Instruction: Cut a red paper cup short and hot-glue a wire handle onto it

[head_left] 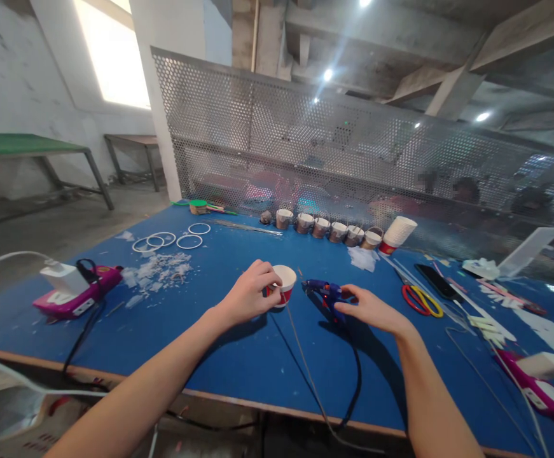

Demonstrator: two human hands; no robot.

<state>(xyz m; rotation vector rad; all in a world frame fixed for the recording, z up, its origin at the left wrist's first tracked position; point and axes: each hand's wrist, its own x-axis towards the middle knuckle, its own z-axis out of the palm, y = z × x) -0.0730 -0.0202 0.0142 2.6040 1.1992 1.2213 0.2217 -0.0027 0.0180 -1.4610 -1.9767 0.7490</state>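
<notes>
Blue table (238, 362), left hand (250, 294) half hiding cup (283, 284), right hand (369, 310) over glue gun (325, 292).

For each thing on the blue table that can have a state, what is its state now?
Paper cup: upright, open top, held by left hand.
Glue gun: lying on table, right hand on it.
Scissors: lying flat, blades hidden.
Stacked cups: tipped on their side.
Row of cups: upright, side by side.
White rings: lying flat.
</notes>
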